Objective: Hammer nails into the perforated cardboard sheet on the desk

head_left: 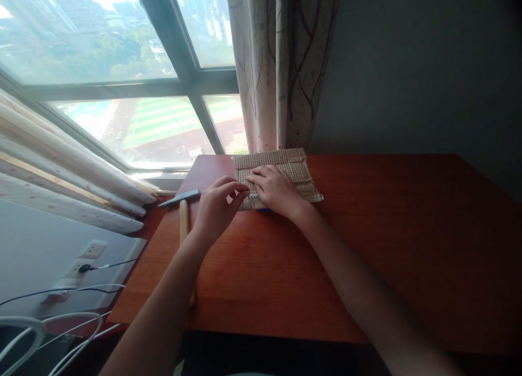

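A flattened brown sheet like cardboard (pixel 304 172), covered with rows of small dark holes or marks, lies near the far edge of the desk. My right hand (pixel 277 190) rests on it, fingers stretched out over its middle. My left hand (pixel 223 202) is at the sheet's near left part, thumb and fingertips pinched together; anything between them is too small to make out. A bit of blue shows under the sheet's near edge. Left of my left hand lies a hammer (pixel 184 215) with a grey metal head and a pale wooden handle, partly hidden by my forearm.
The reddish-brown wooden desk (pixel 408 245) spreads out to the right. Behind it are a window (pixel 155 123) and a patterned curtain (pixel 261 66). Wall sockets (pixel 93 249) with a plug and several cables (pixel 81 316) are beyond the desk's left edge.
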`<state>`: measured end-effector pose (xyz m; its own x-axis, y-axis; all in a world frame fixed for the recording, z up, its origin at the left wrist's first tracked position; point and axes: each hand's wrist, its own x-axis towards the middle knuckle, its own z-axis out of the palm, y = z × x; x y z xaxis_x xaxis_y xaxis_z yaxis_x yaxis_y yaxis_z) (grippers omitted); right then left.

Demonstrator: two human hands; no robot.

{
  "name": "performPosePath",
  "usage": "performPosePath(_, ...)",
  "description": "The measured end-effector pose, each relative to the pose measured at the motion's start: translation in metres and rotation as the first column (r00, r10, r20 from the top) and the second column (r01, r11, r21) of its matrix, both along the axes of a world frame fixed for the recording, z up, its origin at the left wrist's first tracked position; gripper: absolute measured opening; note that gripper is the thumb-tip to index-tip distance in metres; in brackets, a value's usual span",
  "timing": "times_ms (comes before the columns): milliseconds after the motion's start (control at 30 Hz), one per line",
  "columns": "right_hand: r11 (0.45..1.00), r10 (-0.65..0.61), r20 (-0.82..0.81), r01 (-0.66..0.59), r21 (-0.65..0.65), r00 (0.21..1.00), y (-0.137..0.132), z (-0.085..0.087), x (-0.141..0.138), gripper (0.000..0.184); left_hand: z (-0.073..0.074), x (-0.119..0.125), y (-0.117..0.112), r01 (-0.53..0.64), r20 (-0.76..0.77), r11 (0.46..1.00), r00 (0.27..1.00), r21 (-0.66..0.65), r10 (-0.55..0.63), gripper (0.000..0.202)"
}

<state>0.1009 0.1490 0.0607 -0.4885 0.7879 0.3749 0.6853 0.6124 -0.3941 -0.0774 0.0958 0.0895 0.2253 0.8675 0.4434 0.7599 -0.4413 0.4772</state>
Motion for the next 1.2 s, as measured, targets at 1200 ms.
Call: performPosePath(1200,1.000,-0.005,-0.009,0.005,0.003,1.000,-0.002,0.002,0.000,0.037,-0.028,-0.068,-0.021,-0.241,0.149,0.961,0.954,-0.138,0.261,0.025)
